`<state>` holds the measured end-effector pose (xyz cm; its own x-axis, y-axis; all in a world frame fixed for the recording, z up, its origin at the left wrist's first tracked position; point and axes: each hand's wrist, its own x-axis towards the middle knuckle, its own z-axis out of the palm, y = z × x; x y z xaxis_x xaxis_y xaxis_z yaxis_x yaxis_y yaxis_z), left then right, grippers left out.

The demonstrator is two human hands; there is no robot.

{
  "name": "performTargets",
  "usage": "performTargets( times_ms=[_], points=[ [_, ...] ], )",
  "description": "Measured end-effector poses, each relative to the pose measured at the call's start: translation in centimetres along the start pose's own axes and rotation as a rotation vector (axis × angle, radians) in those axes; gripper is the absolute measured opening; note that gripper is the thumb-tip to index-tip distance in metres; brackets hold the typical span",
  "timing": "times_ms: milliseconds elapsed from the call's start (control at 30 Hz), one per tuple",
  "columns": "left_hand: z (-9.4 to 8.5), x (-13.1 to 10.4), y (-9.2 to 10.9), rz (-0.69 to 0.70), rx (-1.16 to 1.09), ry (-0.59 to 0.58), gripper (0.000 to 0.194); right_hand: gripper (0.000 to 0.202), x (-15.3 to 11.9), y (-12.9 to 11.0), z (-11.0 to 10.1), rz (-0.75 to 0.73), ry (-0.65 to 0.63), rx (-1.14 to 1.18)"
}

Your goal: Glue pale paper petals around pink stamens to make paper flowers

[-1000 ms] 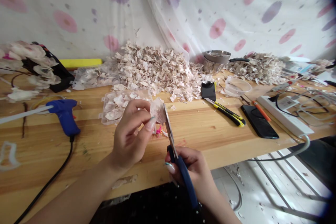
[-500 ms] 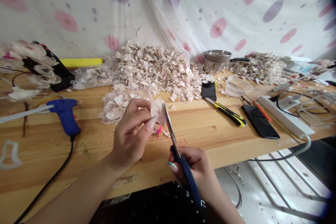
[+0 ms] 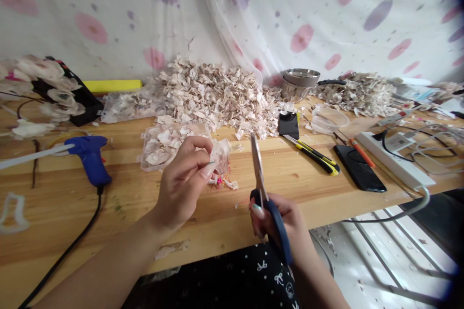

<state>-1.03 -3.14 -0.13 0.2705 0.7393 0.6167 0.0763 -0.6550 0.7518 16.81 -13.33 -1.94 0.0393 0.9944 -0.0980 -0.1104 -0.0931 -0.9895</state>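
Between thumb and fingers, my left hand (image 3: 186,178) pinches a thin, pale, veined petal (image 3: 221,154) above the table. My right hand (image 3: 281,219) is closed round the dark blue handles of a pair of scissors (image 3: 258,161), whose blades point up and away, apart from the petal. Below the petal lie small pink and white scraps (image 3: 226,182). Just behind my left hand is a clear plastic box (image 3: 145,166) holding similar pale petals. A large heap of dry, whitish petals (image 3: 217,91) rises at the back.
A blue glue gun (image 3: 89,157) lies at left with its black cord. To the right are a yellow-black utility knife (image 3: 315,155), a black phone (image 3: 358,168), a white power strip (image 3: 397,159) and metal bowls (image 3: 300,82). White fabric flowers (image 3: 43,82) stand far left.
My right hand has moved right with the scissors, taking the blades away from the petal's edge. The left hand with the petal has shifted slightly right.
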Motion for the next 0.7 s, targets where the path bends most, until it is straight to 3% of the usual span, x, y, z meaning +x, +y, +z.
performTargets(
  times_ms=[100,167,267,367,567,700],
  points=[
    [0.0,0.2,0.2,-0.117,-0.245,-0.065,0.023,0.044,0.5,0.5,0.3,-0.074,0.074,0.136],
    [0.0,0.3,0.3,-0.196,-0.351,-0.183,0.024,0.044,0.9,0.7,0.7,-0.131,0.096,0.212],
    [0.2,0.5,0.4,-0.276,-0.402,-0.384,0.026,0.038,1.7,0.4,1.3,-0.181,0.125,0.258],
    [0.5,0.6,0.3,-0.31,-0.393,-0.502,0.024,0.032,2.5,-0.3,1.6,-0.181,0.167,0.253],
    [0.8,0.4,0.1,-0.373,-0.382,-0.535,0.023,0.026,3.1,-1.1,1.9,-0.134,0.19,0.146],
    [0.9,0.5,0.6,-0.373,-0.371,-0.526,0.02,0.022,3.0,-1.4,2.1,-0.196,0.255,0.091]
  ],
)
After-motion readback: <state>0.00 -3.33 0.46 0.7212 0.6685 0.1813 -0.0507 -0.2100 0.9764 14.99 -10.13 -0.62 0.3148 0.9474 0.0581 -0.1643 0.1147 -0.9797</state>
